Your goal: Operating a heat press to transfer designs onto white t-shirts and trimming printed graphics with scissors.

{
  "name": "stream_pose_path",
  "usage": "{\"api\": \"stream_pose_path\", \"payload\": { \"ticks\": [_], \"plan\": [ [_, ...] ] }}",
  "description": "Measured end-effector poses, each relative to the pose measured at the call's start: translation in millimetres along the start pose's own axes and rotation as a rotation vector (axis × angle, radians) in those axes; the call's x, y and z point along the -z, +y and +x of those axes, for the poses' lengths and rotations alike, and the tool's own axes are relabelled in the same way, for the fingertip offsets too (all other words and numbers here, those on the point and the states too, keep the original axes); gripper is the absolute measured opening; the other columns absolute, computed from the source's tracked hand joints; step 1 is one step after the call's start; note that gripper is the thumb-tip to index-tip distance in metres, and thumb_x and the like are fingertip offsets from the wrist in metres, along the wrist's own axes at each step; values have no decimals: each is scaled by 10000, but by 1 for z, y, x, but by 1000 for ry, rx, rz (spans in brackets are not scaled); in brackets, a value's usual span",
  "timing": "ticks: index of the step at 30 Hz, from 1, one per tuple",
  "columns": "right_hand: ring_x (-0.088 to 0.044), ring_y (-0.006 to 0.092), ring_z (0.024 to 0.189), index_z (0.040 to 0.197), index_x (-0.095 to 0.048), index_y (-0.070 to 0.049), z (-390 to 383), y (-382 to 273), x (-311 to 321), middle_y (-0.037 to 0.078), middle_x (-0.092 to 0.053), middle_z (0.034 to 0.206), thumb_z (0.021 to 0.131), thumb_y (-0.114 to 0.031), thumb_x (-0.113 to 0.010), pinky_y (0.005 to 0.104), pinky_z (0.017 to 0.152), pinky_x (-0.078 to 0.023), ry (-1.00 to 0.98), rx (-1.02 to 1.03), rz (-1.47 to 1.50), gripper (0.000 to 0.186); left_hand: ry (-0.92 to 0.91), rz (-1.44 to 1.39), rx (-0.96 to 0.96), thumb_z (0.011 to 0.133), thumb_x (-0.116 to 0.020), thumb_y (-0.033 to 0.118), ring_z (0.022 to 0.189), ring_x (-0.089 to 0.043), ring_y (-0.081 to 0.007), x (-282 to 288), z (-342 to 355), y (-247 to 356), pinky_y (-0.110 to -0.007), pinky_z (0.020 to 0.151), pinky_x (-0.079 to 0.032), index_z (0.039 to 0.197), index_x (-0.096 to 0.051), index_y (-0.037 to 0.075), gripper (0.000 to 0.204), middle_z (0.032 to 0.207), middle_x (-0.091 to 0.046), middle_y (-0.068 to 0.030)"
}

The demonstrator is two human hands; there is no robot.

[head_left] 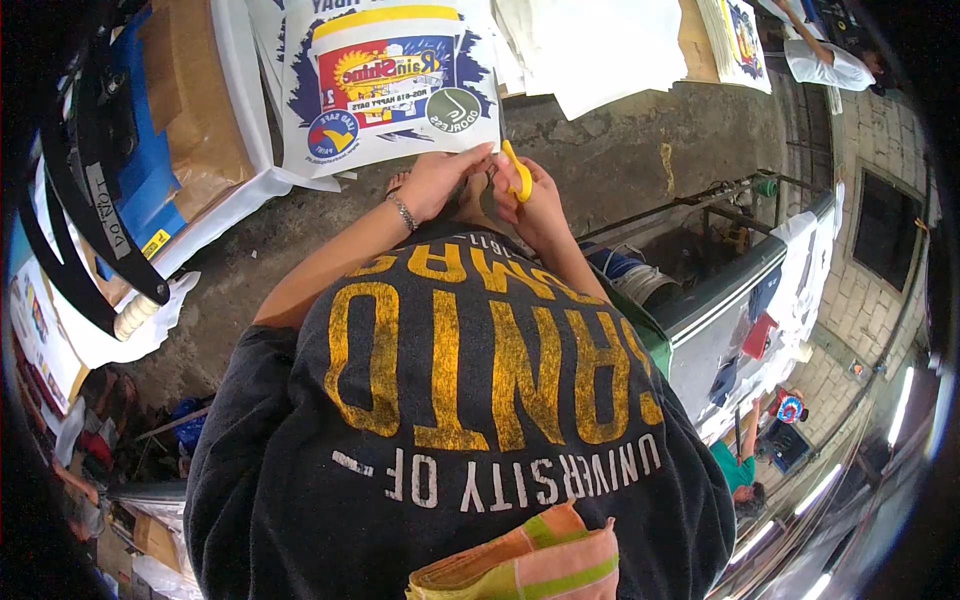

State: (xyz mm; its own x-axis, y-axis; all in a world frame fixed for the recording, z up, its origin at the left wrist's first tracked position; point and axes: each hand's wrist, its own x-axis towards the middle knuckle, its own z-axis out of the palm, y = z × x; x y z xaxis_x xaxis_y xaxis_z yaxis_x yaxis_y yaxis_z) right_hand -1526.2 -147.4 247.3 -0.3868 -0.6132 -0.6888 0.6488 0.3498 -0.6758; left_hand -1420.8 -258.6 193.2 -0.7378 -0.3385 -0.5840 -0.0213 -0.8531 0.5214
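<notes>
A white printed sheet (297, 160) with a paint-bucket picture and round badges in blue, red and green hangs over the table edge in front of me. My left hand (440, 183), with a bracelet at the wrist, pinches the sheet near its lower right corner. Close beside it, my right hand (537, 208) grips yellow-handled scissors (518, 172). The scissor blades point away from me along the sheet's right edge. They are thin in this view, and I cannot tell how far apart they are.
More white sheets (590, 50) lie at the far side. To the left are a cardboard-covered table (205, 100) and a curved black bar (110, 215). A dark-edged table (720, 290) and a metal frame (690, 200) stand to the right. Other people (735, 470) are farther off.
</notes>
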Motion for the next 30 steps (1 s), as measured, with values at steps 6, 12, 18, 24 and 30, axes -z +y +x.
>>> {"api": "stream_pose_path", "payload": {
  "ticks": [6, 12, 18, 24, 30],
  "plan": [
    [-382, 59, 448, 906, -468, -60, 2, -2, 0, -13, -470, 671, 858, -314, -666, 212, 374, -263, -8, -3, -15, 326, -86, -36, -80, 889, -613, 132, 972, -594, -144, 7, 5, -13, -273, 870, -499, 1112, -577, -13, 268, 1086, -611, -73],
    [-376, 59, 447, 882, -466, -67, 5, -4, 1, -16, -460, 660, 870, -319, -650, 212, 378, -265, -26, 5, -13, 312, -78, -47, -45, 892, -606, 125, 1003, -585, -152, 6, 1, -10, -277, 889, -491, 1140, -559, -18, 289, 1117, -599, -78],
    [-385, 55, 442, 1005, -438, -37, 13, -7, 2, -2, -466, 660, 826, -269, -711, 209, 368, -259, -34, 6, 72, 401, -85, 52, -55, 885, -617, 128, 1023, -573, -143, 7, -3, -9, -276, 873, -485, 1164, -560, 20, 305, 1152, -592, -51],
    [-380, 53, 434, 998, -434, -26, 16, -9, 4, 1, -471, 663, 826, -264, -712, 212, 364, -257, -77, 44, 25, 404, -80, 28, -40, 881, -625, 135, 1021, -571, -140, 6, -6, -5, -276, 872, -480, 1164, -559, 23, 312, 1148, -594, -49],
    [-379, 59, 426, 983, -439, -23, 24, -14, 5, 1, -469, 653, 817, -258, -722, 213, 363, -256, -46, 20, 54, 403, -63, 99, -43, 860, -659, 166, 999, -576, -141, 6, -10, -5, -271, 877, -469, 1136, -578, -11, 337, 1132, -603, -66]
  ]
}}
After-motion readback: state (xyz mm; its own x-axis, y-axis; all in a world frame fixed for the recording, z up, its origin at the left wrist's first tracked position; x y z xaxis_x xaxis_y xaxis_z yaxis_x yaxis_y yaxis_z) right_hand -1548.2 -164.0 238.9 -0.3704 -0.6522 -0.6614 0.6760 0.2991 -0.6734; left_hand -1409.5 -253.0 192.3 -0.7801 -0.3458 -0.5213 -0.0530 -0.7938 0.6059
